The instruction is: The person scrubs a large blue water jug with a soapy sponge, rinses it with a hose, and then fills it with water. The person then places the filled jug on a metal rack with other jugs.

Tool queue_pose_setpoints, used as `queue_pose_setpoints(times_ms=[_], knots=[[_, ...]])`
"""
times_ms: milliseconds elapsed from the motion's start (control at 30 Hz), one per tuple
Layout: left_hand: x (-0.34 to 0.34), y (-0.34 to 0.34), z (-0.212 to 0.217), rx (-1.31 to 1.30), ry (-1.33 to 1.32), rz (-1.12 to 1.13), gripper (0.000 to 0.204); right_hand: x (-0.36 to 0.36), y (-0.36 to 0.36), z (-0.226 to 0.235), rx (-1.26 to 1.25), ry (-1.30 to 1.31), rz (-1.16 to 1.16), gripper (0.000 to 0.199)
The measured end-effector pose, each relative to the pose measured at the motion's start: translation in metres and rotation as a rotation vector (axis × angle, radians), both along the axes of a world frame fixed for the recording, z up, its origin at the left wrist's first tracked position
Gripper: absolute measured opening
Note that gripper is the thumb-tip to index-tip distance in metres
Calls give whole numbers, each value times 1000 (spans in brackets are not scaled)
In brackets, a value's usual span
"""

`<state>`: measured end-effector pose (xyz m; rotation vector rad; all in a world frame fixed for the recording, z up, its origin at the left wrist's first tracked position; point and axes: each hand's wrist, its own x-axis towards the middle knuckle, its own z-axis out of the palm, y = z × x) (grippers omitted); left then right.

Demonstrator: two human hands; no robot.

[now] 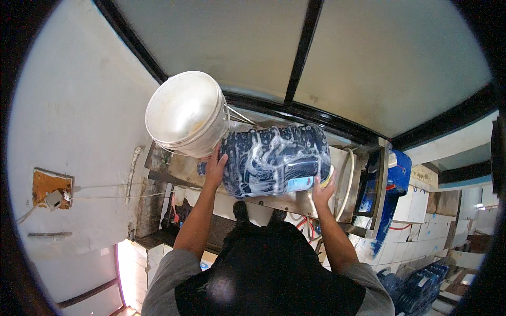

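Observation:
A large blue water jug [274, 160], streaked with white suds, lies on its side on a metal bench. Its neck points left and a light blue label shows near its base. My left hand [215, 167] grips the neck end, thumb on the near side and fingers partly hidden behind the shoulder. At the base end, my right hand [323, 192] presses a yellow and white sponge [329, 177] against the jug; much of the sponge is hidden by the fingers.
A white bucket [183, 110] stands at the jug's far left. The metal bench [184, 167] runs beneath, with a pale hose [348, 184] along its right side. Frosted panes in black frames [303, 52] rise behind. Several blue jugs [416, 284] sit at lower right.

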<state>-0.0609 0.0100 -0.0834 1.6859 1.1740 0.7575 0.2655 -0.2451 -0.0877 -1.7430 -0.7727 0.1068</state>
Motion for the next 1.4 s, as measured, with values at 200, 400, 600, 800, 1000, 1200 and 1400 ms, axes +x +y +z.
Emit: queue_pose_setpoints(times_ms=[200, 400, 600, 800, 1000, 1200, 1400], knots=[[55, 11, 104, -102, 480, 111, 85, -31, -59, -74, -244, -56, 119, 93], [82, 9, 115, 139, 802, 42, 82, -28, 6, 19, -281, -358, 0, 65], [82, 0, 102, 266, 783, 90, 76, 60, 172, 123, -1006, -172, 226, 35], [82, -6, 106, 201, 761, 175, 72, -18, 111, 120, -528, -684, 276, 46], [77, -6, 102, 296, 748, 133, 67, -5, 77, 108, -644, -801, 186, 45], [77, -4, 96, 300, 705, 146, 65, -12, 192, 144, -1083, -280, 354, 42], [76, -8, 101, 378, 684, 143, 62, -70, 67, 78, -412, -700, 267, 51]])
